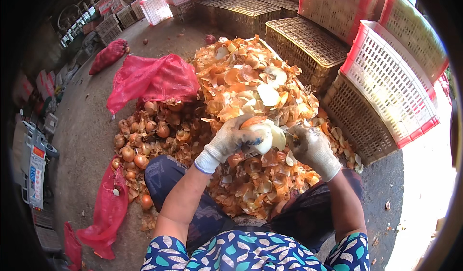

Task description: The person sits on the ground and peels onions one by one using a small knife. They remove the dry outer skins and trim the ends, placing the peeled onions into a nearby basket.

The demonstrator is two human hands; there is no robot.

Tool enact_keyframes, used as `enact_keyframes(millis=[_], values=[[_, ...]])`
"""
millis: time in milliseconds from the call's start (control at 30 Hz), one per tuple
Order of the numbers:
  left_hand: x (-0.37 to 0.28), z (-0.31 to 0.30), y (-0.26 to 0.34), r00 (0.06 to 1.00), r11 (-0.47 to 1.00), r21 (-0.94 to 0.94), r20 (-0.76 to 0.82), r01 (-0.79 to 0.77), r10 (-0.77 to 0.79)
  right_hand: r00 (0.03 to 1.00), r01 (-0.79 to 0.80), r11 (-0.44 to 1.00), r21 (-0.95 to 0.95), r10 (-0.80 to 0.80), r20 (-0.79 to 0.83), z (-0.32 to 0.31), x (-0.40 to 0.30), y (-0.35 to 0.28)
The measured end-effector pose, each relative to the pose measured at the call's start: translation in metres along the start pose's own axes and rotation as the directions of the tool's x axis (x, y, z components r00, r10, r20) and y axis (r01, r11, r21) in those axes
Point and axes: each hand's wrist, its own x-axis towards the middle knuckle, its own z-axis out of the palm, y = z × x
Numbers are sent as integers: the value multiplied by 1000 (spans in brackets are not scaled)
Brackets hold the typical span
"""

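Note:
My left hand, in a soiled white knit glove, is closed around a partly peeled onion. White flesh shows on the onion, with a strip of orange skin at its top. A pale outer layer stands away from its right side. Beside that layer, my right hand, also gloved, grips a small knife; the fist hides most of it. Below and beyond both hands spreads a large heap of onion skins. Unpeeled onions lie piled to the left, by my knee.
A pink mesh sack lies over the onion pile, and another mesh sack lies flat at the lower left. Farther off rests a filled red sack. Plastic crates and a white-and-red crate line the back and right.

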Motion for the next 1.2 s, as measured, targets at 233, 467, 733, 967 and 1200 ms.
enact_keyframes(millis=[233,467,733,967,1200], values=[[1,0,-3,998,998,4,17,64,-64,999,30,835,549,-2,-52,-18,14,-24],[4,7,-9,976,984,176,212,3,-40,974,226,856,464,-214,-78,-5,18,-19],[7,13,-22,993,998,32,108,-54,51,997,65,809,584,-30,-69,8,16,-26],[8,12,-21,971,988,-65,188,-141,151,957,-290,645,708,217,194,-3,21,-28],[7,13,-19,978,985,67,149,-158,147,979,-162,674,721,18,203,-9,18,-26]])
